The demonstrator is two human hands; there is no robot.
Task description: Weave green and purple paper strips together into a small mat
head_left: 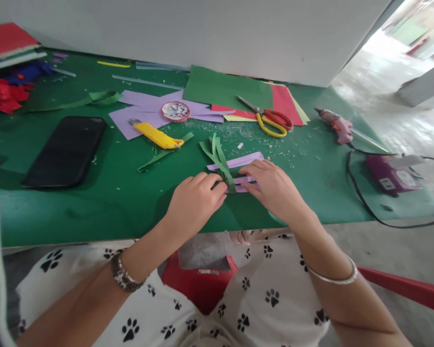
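Observation:
My left hand (197, 197) pinches the lower end of the green paper strips (222, 161), close to where they cross the purple paper strips (246, 160). The green strips fan upward from there. My right hand (275, 185) grips the purple strips at their right side, thumb below and fingers above. Its fingers cover part of them. Just beyond both hands lie small paper scraps. A yellow banana-shaped cutter case (157, 136) rests beyond my left hand, next to a loose green strip (162, 158).
A black phone (65, 152) lies at left. Scissors (269, 120) rest near green (227, 86) and red sheets. A round tray (175, 111) sits on purple paper (130, 120). At right are a pink glue gun (336, 124) and purple power box (390, 176) with a looping cord.

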